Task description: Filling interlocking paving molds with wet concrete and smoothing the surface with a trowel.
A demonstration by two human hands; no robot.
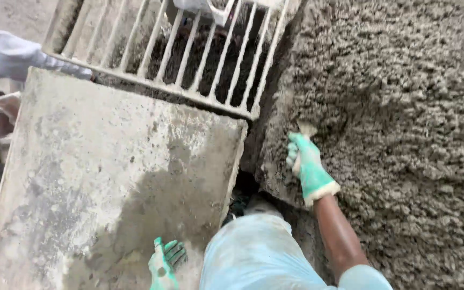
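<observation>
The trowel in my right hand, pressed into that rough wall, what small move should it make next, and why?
Probably a short sweep across the wall. The right hand holds the trowel with its blade against the wet mortar, which looks lumpy and unsmoothed all around it. The left hand rests on the concrete slab, so it seems to be bracing.

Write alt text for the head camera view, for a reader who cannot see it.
A right hand in a green glove holds a small tool against a rough wet mortar wall. The left hand, also gloved, rests on a grey concrete slab, with a white metal grille beyond it.
</observation>
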